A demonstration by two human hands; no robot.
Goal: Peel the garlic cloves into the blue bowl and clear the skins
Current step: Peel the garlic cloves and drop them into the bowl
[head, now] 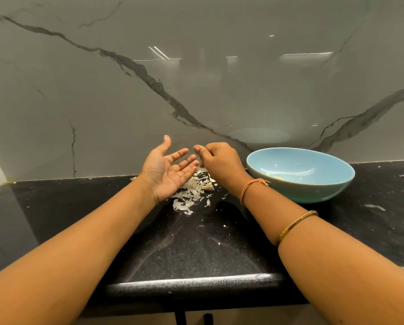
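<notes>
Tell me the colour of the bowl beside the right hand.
The bowl is pale blue, inside and out; the head view shows it plainly.

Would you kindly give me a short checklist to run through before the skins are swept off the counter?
1. Left hand free: ok; open, palm up, empty.
2. Right hand free: cannot tell; fingers curled, perhaps pinching a scrap.
3. Skins in one heap: not ok; the main pile lies below the hands, and stray flakes lie nearer on the counter.
4. Bowl apart from the skins: ok; it stands to the right of the pile.
5. Bowl's contents: cannot tell; only a yellowish bit shows inside.
</notes>
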